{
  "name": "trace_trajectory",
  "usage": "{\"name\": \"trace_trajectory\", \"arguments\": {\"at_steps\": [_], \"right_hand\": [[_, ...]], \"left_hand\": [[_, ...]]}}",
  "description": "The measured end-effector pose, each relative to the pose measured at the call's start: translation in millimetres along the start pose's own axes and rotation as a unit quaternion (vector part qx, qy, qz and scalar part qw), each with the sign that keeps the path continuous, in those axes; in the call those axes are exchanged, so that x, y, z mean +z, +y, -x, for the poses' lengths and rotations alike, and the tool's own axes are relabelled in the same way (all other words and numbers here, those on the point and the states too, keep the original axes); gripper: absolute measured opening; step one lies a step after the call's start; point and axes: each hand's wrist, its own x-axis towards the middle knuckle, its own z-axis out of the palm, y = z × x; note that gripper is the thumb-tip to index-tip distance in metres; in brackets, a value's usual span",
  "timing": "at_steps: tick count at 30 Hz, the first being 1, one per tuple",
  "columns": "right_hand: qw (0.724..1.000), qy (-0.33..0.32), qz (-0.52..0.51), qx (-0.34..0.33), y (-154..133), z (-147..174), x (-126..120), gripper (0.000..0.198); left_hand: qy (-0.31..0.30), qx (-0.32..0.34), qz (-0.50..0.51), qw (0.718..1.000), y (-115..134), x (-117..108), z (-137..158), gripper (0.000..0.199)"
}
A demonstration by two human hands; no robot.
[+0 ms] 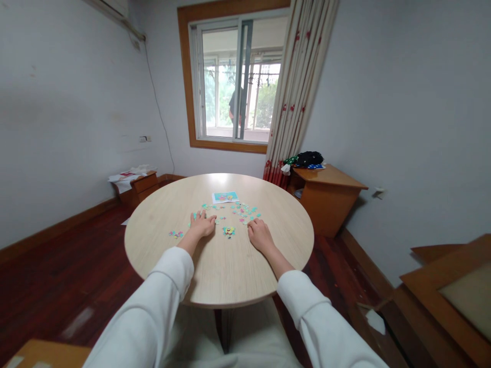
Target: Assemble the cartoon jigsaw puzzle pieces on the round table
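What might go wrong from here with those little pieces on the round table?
First, the yellow cluster lies between the left hand and the right hand, so an inward move might bump it.

Second, the left hand partly covers some teal pieces, which could get dragged or overlooked.

Third, the small group beside the left forearm might be brushed aside if that arm swings outward.

It looks like a room in a home: a long patterned curtain (297, 97) hangs by the wood-framed window (218, 87); an air conditioner (111, 6) sits high up; the floor (69, 286) is dark reddish wood; puzzle pieces (229, 231) lie on a round table (218, 276)
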Motion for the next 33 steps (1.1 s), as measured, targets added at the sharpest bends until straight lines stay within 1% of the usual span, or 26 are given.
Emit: {"name": "trace_trajectory", "arguments": {"at_steps": [5,10,13,17,20,23,25,27,28,30,33], "right_hand": [[1.000,0.009,-0.008,0.000,1.6,0.0,1.7,0.024],[1.000,0.011,-0.014,-0.002,1.5,-0.4,2.6,0.024],[1.000,0.013,-0.015,-0.001,1.7,0.1,2.8,0.024],[1.000,0.014,-0.022,-0.006,2.1,0.8,1.1,0.026],[0.999,0.010,-0.048,-0.021,-4.1,-4.6,-1.6,0.028],[0.996,-0.003,-0.079,-0.028,-21.8,-18.9,-1.9,0.034],[0.993,-0.045,-0.094,-0.056,-37.8,-31.4,0.8,0.039],[0.985,-0.112,-0.092,-0.089,-52.6,-43.2,5.5,0.046],[0.981,-0.143,-0.087,-0.096,-58.4,-47.9,8.2,0.049],[0.976,-0.178,-0.081,-0.099,-65.2,-54.1,13.0,0.053],[0.974,-0.194,-0.070,-0.088,-64.0,-55.6,14.6,0.057]], "left_hand": [[0.005,-0.004,-0.012,1.000,-19.9,-1.1,7.3,0.054],[0.004,-0.006,-0.027,1.000,-44.6,-8.1,27.2,0.052],[0.002,0.009,-0.036,0.999,-51.4,-9.0,43.0,0.051],[0.019,0.032,-0.052,0.998,-55.8,-5.2,65.9,0.051],[0.045,0.027,-0.053,0.997,-60.8,-0.1,83.0,0.051],[0.068,0.021,-0.046,0.996,-66.4,7.5,98.2,0.049],[0.097,0.023,-0.040,0.994,-69.4,13.9,106.6,0.048],[0.128,0.033,-0.027,0.991,-71.6,20.4,113.0,0.046],[0.146,0.044,-0.018,0.988,-72.4,23.3,115.2,0.046],[0.179,0.067,0.002,0.982,-73.5,27.7,117.6,0.044],[0.202,0.093,0.029,0.974,-74.3,30.0,117.4,0.042]]}}
